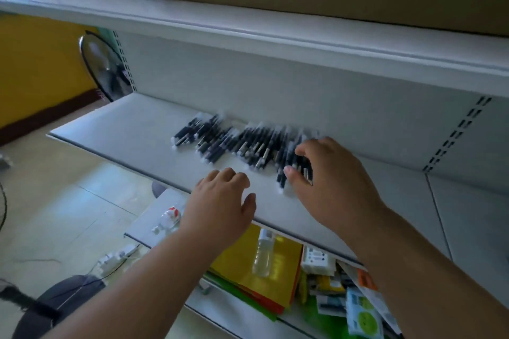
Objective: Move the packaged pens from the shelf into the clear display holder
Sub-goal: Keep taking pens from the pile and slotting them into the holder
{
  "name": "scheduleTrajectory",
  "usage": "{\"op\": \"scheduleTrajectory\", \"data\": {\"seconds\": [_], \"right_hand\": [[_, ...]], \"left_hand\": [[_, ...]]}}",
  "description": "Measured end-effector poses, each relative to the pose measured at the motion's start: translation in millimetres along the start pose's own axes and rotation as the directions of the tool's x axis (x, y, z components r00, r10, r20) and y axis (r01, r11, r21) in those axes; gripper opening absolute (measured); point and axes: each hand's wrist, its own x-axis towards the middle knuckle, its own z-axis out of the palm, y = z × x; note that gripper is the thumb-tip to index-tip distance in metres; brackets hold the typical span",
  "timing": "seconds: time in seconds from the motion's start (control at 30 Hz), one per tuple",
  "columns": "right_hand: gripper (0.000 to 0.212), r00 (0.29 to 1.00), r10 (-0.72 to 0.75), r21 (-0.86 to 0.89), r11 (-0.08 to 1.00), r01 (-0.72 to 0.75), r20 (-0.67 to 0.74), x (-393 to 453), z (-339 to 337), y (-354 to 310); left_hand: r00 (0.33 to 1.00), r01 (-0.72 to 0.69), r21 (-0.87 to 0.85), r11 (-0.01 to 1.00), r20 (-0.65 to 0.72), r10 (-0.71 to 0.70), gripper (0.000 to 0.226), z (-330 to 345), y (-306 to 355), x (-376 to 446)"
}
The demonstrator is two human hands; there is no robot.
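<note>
Head view: both hands reach over the shelf (115,129) toward the packaged pens (242,140).

The pens lie in a loose heap toward the back of the shelf, near its rear panel. The right hand (330,181) rests on the heap's near end, its fingers (303,150) curled over a few pens; whether it really grips them I cannot tell. The left hand (220,201) hovers at the shelf's front edge, fingers loosely bent and holding nothing. I'd judge the pens light, stiff and slippery in their sleeves; best gathered mid-barrel as a bundle. No clear holder shows.

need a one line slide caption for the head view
Right hand gathers packaged pens on the white shelf; left hand hovers near its front edge.
</note>
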Motion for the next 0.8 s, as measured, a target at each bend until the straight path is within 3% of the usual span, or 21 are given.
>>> {"op": "scheduleTrajectory", "data": {"seconds": [0.23, 0.43, 0.63, 0.8], "right_hand": [[0.033, 1.000, -0.005, -0.029, 1.000, 0.006, 0.011, 46, 27, -30], [0.029, 0.993, 0.064, -0.010, 0.998, -0.066, -0.103, 84, 64, -74], [0.031, 0.977, 0.160, -0.008, 0.987, -0.163, -0.144, 116, 96, -120], [0.030, 0.969, 0.198, -0.029, 0.978, -0.204, -0.148, 131, 105, -144]], "left_hand": [[0.999, -0.002, -0.092, 0.996, -0.032, -0.001, 0.029, 4, -50, 40], [0.998, -0.067, -0.139, 0.988, -0.029, 0.064, 0.016, 3, -122, 93], [0.999, -0.043, -0.158, 0.986, -0.009, 0.042, 0.034, -3, -196, 130], [0.989, 0.049, -0.015, 0.999, 0.141, -0.046, 0.055, 1, -229, 162]]}}
